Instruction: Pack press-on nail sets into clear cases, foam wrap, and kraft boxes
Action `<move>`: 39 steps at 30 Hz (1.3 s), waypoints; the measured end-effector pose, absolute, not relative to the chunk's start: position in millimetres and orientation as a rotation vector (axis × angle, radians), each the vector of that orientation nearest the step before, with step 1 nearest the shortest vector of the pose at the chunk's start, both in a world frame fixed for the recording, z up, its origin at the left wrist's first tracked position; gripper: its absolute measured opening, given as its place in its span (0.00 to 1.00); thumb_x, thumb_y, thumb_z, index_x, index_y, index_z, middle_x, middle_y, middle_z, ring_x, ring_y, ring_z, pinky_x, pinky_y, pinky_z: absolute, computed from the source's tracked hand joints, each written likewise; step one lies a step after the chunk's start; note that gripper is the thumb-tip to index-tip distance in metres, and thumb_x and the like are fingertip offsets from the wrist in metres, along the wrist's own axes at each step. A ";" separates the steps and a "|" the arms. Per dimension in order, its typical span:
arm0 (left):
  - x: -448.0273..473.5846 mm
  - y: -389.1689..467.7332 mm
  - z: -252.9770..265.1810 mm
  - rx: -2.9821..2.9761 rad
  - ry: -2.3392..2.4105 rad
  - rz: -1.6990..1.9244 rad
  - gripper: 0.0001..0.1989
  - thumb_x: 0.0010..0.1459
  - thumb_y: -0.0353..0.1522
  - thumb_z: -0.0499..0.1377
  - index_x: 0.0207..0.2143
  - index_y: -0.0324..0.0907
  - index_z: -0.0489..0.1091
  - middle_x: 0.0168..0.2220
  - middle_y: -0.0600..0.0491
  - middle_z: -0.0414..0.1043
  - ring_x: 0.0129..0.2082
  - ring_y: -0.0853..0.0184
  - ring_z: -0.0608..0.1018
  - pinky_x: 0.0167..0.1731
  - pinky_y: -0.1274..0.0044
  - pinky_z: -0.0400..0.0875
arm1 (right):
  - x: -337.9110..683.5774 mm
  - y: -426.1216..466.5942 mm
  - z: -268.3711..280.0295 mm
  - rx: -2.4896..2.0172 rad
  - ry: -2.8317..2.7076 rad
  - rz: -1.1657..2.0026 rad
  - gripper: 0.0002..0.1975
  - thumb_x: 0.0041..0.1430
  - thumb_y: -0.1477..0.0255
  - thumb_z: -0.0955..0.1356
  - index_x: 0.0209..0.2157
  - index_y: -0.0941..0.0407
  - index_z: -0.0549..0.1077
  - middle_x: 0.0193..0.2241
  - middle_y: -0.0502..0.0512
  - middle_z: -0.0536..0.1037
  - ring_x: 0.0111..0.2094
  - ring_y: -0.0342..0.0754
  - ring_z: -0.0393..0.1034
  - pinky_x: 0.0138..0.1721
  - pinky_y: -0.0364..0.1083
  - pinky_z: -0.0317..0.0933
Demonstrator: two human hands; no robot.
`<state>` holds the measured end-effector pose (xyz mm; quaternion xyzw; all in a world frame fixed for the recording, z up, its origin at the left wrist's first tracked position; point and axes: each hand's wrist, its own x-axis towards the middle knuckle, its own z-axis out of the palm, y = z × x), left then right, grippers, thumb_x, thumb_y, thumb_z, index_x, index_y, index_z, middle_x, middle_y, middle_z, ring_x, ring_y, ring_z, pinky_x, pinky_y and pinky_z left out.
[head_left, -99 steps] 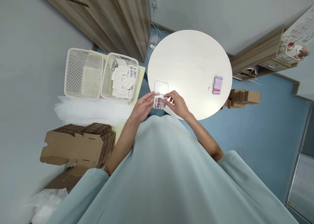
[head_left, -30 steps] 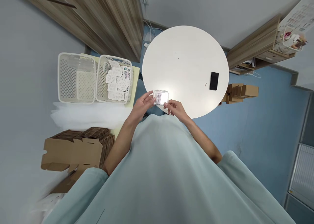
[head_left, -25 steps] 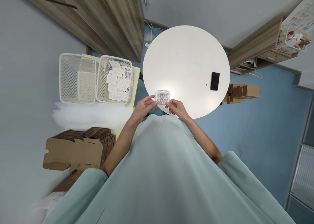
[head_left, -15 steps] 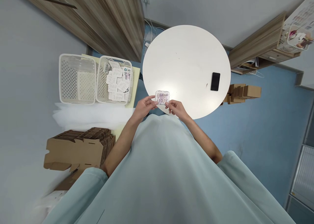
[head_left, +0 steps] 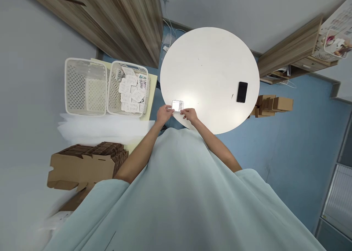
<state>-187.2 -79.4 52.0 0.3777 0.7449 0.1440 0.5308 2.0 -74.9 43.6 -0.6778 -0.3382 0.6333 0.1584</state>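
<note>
A small clear plastic case (head_left: 177,105) is held between my two hands over the near left edge of the round white table (head_left: 211,64). Glare whitens much of its surface, so its contents are hard to make out now. My left hand (head_left: 164,113) pinches the case at its left corner. On the lower right corner, the thumb and fingers of my right hand (head_left: 189,114) are closed. Whether the case touches the tabletop I cannot tell.
A black phone (head_left: 242,92) lies at the table's right. Left stand a white basket (head_left: 86,111) and another basket (head_left: 110,93) holding several cards. Below them are white foam sheets (head_left: 104,126) and stacked flat cardboard boxes (head_left: 82,166). Small cardboard boxes (head_left: 283,104) sit right of the table.
Both hands have moved slightly left and forward with the case. Its surface has tilted, so glare now covers the purplish contents that showed before.
</note>
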 end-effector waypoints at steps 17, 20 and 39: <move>-178.8 -82.2 3.8 1.046 1.845 0.087 0.19 0.67 0.34 0.66 0.58 0.40 0.81 0.42 0.44 0.87 0.52 0.52 0.85 0.57 0.67 0.74 | -11.8 -71.6 3.6 -2.229 -0.779 1.800 0.12 0.69 0.78 0.73 0.28 0.59 0.76 0.28 0.55 0.86 0.22 0.38 0.73 0.25 0.39 0.61; -180.7 -82.5 11.4 1.022 1.838 0.060 0.20 0.65 0.33 0.66 0.59 0.40 0.80 0.44 0.44 0.87 0.52 0.53 0.85 0.57 0.69 0.74 | -11.6 -72.8 7.8 -2.241 -0.842 1.791 0.13 0.70 0.78 0.72 0.28 0.59 0.76 0.29 0.56 0.86 0.22 0.39 0.73 0.26 0.39 0.62; -297.5 -223.2 103.6 0.637 1.969 0.794 0.19 0.70 0.37 0.62 0.59 0.43 0.79 0.56 0.45 0.85 0.47 0.56 0.87 0.53 0.68 0.78 | -102.5 -108.2 104.5 -1.494 -2.386 1.497 0.15 0.74 0.64 0.72 0.57 0.54 0.82 0.48 0.54 0.88 0.36 0.49 0.79 0.46 0.48 0.72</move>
